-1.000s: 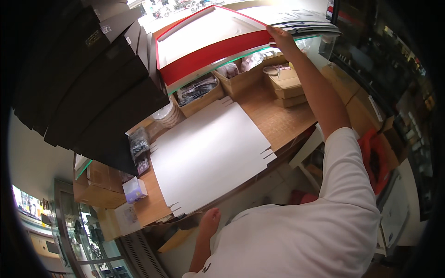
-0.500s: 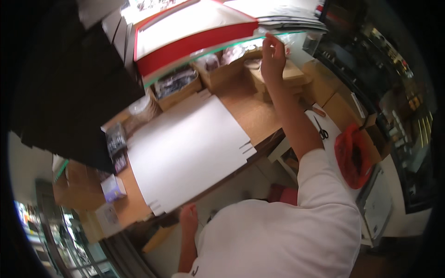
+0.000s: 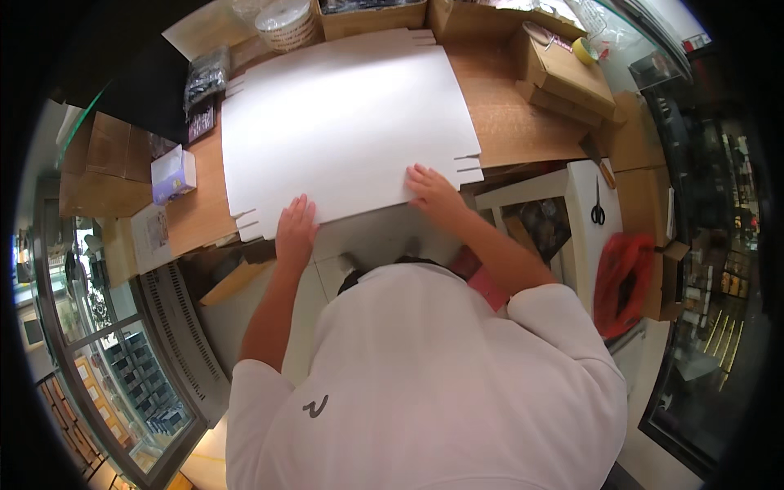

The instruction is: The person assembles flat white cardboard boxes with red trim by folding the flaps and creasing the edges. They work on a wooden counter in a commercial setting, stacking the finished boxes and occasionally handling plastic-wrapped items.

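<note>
A large white sheet of card (image 3: pixel 343 122) with slits cut at its corners lies flat on the wooden table. My left hand (image 3: pixel 296 229) rests on its near edge toward the left, fingers stretched out and pointing away from me. Farther right along the same edge, my right hand (image 3: pixel 434 196) touches the sheet with its fingers laid out flat. Neither hand grips anything that I can see; part of each thumb is hard to make out.
Left of the sheet stand a purple-and-white small box (image 3: pixel 174 175) and a plastic-wrapped dark pack (image 3: pixel 207 75). A big roll (image 3: pixel 286 24) sits behind. On the right are brown cartons (image 3: pixel 567 73), a yellow tape roll (image 3: pixel 585 51), black scissors (image 3: pixel 598 204) and a red bag (image 3: pixel 622 286).
My right hand has come down from its raised place by the glass shelf to the sheet's near edge. My left hand has moved up onto that edge. The view has turned and tilted downward.
</note>
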### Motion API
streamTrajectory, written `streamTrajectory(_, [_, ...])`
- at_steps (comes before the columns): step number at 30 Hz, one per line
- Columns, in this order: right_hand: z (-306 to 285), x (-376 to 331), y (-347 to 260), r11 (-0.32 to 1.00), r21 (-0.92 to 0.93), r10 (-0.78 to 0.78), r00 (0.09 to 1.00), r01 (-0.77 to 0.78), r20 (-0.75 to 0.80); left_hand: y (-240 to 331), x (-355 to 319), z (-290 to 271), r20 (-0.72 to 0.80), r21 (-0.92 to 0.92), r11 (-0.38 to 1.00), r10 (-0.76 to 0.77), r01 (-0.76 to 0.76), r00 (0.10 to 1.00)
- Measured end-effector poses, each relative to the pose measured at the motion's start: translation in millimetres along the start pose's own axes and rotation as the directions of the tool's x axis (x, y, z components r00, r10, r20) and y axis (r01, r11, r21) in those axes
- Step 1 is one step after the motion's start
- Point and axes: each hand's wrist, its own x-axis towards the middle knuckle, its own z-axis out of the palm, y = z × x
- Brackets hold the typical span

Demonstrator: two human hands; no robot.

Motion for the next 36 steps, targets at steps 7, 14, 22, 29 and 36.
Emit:
streamTrajectory(7, [-8,1,16,0.998,0.05,-0.031,0.999,0.031,-0.008,-5,13,-10,-0.015,-0.074,0.997,0.01,-0.011,1.0])
streamTrajectory(14, [-16,3,10,0.995,-0.001,-0.101,0.995,0.101,0.006,-23,9,-11,0.046,-0.187,0.982,-0.021,0.03,0.999])
streamTrajectory(22, [-21,3,7,0.995,-0.036,-0.098,0.993,0.096,-0.061,-9,16,-26,-0.069,-0.117,0.983,0.135,-0.142,0.988])
streamTrajectory(29, [-18,7,-3,0.989,-0.036,-0.15,0.976,0.146,-0.156,-4,25,-30,-0.117,-0.205,0.971,0.1,-0.123,0.988])
streamTrajectory(36, [-21,15,2,0.996,0.073,-0.045,0.996,0.051,-0.081,-15,40,-27,-0.014,-0.234,0.972,0.007,-0.01,1.0])
